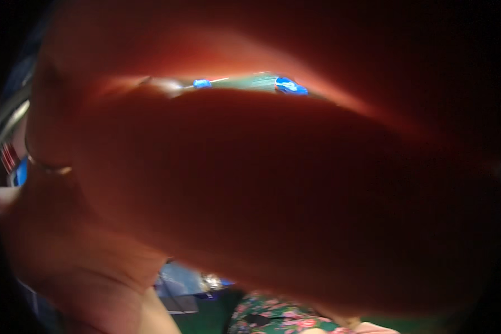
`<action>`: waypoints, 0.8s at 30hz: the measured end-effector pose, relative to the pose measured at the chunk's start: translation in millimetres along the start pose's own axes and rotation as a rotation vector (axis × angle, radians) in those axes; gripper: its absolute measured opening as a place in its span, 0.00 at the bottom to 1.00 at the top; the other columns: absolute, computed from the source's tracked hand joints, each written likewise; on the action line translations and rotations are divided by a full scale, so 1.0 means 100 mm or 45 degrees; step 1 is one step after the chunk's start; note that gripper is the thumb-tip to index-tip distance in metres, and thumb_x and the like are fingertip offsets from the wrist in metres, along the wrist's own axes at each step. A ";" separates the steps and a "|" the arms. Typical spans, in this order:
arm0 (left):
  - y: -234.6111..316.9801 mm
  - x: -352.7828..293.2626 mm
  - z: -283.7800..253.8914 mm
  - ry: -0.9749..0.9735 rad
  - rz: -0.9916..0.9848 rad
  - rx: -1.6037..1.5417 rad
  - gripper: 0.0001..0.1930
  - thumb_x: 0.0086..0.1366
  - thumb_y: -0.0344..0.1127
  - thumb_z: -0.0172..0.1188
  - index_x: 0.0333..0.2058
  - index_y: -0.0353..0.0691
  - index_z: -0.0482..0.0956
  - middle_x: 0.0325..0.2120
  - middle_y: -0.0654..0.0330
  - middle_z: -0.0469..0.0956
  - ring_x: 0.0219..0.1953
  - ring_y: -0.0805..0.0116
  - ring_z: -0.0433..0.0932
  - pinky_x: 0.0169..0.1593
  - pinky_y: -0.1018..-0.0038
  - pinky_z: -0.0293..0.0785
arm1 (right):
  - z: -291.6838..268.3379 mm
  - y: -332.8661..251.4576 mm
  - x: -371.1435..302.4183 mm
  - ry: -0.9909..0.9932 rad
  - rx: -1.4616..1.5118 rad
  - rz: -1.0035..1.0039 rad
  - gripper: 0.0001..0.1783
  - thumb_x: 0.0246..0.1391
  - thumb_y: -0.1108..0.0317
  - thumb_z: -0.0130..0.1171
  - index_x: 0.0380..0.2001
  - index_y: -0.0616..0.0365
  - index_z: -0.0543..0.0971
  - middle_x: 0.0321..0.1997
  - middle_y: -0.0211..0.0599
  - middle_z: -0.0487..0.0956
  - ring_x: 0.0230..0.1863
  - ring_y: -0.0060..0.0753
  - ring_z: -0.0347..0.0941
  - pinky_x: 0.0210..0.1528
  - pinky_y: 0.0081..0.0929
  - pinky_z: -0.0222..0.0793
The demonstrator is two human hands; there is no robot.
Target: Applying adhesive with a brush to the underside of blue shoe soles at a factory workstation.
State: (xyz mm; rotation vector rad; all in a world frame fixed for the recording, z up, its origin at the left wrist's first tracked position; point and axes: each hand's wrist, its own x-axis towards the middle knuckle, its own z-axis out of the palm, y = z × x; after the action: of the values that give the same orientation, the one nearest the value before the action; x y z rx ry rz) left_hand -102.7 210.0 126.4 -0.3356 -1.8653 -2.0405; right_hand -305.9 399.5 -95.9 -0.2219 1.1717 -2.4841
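My left hand (111, 222) is right up against the camera and hides most of the head view. Its fingers (261, 183) stretch across to the right, dark and blurred, with a reddish glow along their edges and a narrow gap between two of them. A thin ring (50, 167) circles one finger. Nothing shows held in this hand. At the lower edge a small patch of skin (346, 321) lies beside dark floral cloth (278, 314); whether it belongs to my right hand is unclear.
Through the gap between the fingers, a green surface (253, 83) carries a blue object (290, 86) and a smaller blue thing (202, 83). Below the hand is a bluish, clear-looking bag or sheet (178, 280). Red-striped and blue items (21, 171) show at far left.
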 end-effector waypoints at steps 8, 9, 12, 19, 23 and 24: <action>-1.28 -0.25 0.31 0.178 -0.510 0.194 0.50 0.67 0.59 0.62 0.75 0.62 0.35 0.58 0.42 0.66 0.56 0.45 0.72 0.43 0.51 0.75 | -0.53 -0.24 0.23 0.169 0.151 0.142 0.10 0.54 0.78 0.65 0.41 0.65 0.85 0.38 0.37 0.87 0.34 0.25 0.81 0.37 0.22 0.75; -1.42 -0.11 0.32 0.153 -0.522 0.201 0.50 0.66 0.59 0.62 0.75 0.62 0.35 0.58 0.42 0.66 0.56 0.45 0.72 0.43 0.51 0.75 | -0.60 -0.27 0.26 0.050 0.116 -0.017 0.11 0.54 0.77 0.66 0.41 0.65 0.86 0.37 0.36 0.87 0.34 0.25 0.81 0.37 0.22 0.76; -1.85 0.20 0.52 0.085 -0.575 0.198 0.50 0.66 0.59 0.62 0.75 0.61 0.36 0.58 0.42 0.66 0.56 0.45 0.71 0.44 0.51 0.74 | -0.84 -0.39 0.40 0.060 0.045 0.110 0.10 0.55 0.76 0.67 0.42 0.65 0.86 0.36 0.36 0.86 0.33 0.24 0.80 0.37 0.22 0.75; -2.59 0.85 0.92 -0.184 -0.606 0.110 0.50 0.66 0.59 0.63 0.74 0.59 0.37 0.59 0.42 0.66 0.57 0.45 0.71 0.46 0.51 0.73 | -1.20 -0.68 0.63 0.002 -0.092 0.100 0.11 0.58 0.73 0.68 0.43 0.62 0.86 0.39 0.33 0.87 0.35 0.21 0.79 0.38 0.19 0.73; -2.81 1.08 1.12 -0.311 -0.587 0.053 0.50 0.66 0.59 0.63 0.74 0.58 0.38 0.59 0.42 0.66 0.58 0.46 0.71 0.47 0.52 0.73 | -1.19 -0.74 0.60 0.146 -0.178 0.028 0.11 0.56 0.73 0.69 0.43 0.64 0.86 0.42 0.35 0.87 0.41 0.23 0.81 0.46 0.21 0.74; -2.83 1.12 1.14 -0.321 -0.581 0.051 0.50 0.65 0.59 0.63 0.74 0.58 0.38 0.59 0.42 0.66 0.58 0.46 0.71 0.47 0.52 0.72 | -1.17 -0.74 0.60 0.059 -0.156 -0.005 0.11 0.56 0.74 0.68 0.43 0.65 0.86 0.42 0.35 0.87 0.41 0.22 0.81 0.46 0.21 0.74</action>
State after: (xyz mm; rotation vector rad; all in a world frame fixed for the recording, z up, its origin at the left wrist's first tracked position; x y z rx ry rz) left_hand -328.1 331.2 -74.1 -0.1719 -2.3045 -2.3334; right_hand -416.1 500.5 -115.0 -0.2007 1.3459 -2.4350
